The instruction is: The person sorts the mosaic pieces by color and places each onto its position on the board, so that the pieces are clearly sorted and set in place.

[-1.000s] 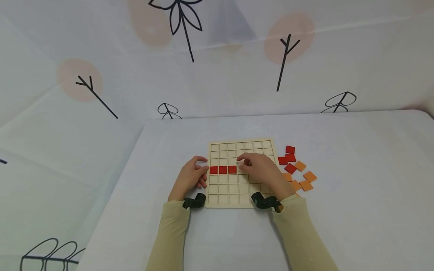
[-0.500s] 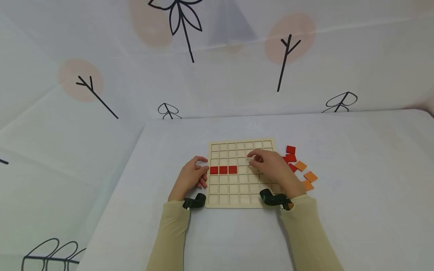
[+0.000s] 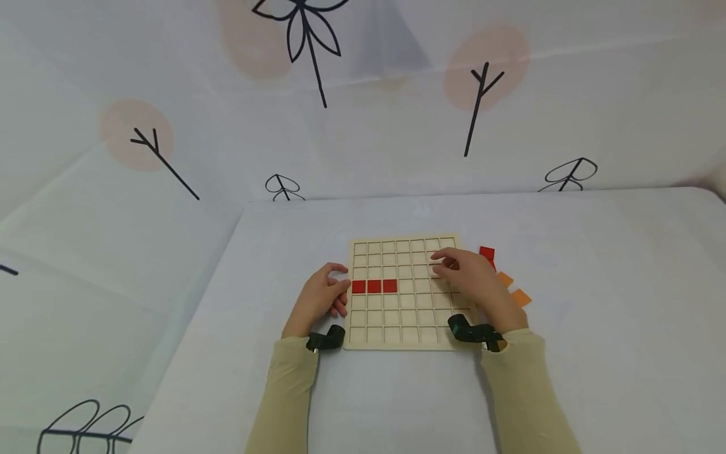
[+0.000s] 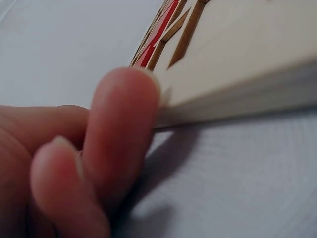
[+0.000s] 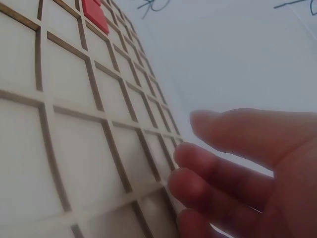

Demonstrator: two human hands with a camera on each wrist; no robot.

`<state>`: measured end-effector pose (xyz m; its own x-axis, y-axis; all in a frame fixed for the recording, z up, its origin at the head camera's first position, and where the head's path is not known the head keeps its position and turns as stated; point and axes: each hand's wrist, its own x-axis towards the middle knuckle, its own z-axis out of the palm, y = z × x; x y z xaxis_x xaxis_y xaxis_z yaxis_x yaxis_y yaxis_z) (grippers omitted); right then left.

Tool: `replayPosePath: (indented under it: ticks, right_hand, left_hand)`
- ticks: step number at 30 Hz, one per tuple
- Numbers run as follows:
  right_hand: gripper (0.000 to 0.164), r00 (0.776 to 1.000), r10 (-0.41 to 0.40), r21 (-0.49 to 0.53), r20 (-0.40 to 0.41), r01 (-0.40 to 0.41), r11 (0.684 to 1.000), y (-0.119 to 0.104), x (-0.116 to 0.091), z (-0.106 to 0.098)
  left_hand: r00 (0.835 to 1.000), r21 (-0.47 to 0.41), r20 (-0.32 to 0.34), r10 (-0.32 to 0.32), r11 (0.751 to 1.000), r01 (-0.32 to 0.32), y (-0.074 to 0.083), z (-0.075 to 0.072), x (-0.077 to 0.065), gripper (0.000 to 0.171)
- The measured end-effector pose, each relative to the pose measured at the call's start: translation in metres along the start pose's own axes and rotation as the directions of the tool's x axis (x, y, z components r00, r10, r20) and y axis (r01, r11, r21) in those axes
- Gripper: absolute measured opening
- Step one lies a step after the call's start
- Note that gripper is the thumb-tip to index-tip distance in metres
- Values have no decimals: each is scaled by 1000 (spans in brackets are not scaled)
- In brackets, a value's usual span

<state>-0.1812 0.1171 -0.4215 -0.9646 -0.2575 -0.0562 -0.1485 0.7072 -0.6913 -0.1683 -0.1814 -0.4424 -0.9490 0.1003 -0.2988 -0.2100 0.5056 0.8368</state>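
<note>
A pale wooden grid board [image 3: 408, 346] lies on the white table, and three red square tiles [image 3: 374, 286] fill neighbouring cells of one row from its left side. My left hand [image 3: 319, 297] rests at the board's left edge with loosely bent fingers. In the left wrist view a fingertip [image 4: 126, 91] stands right against that edge. My right hand [image 3: 473, 277] hovers over the right part of the board, fingers loosely bent and nothing between them. The right wrist view shows thumb and fingers apart beside bare cells.
Beyond my right hand, loose red tiles [image 3: 486, 253] and orange tiles [image 3: 520, 297] lie on the table [image 3: 618, 302], partly hidden by the hand and forearm. A printed white cloth [image 3: 397, 126] hangs behind the table.
My right hand has moved right, away from the third red tile and across the board, now covering more of the loose tiles. The left hand stays at the board's edge.
</note>
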Motion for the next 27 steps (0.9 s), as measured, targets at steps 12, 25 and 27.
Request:
replayPosePath:
  ticks: [12, 25, 27]
  right_hand:
    - [32, 999, 29, 55, -38, -27, 998, 15, -8, -10]
    - [41, 986, 145, 60, -77, -140, 988, 36, -16, -25]
    - [42, 984, 151, 56, -96, -146, 988, 39, -17, -26]
  left_hand:
    - [1000, -2, -12, 9, 1000, -9, -2, 1, -2, 30]
    - [1000, -25, -3, -3, 1000, 3, -1, 0, -1, 29]
    - [1000, -33, -3, -6, 999, 6, -1, 1, -1, 29]
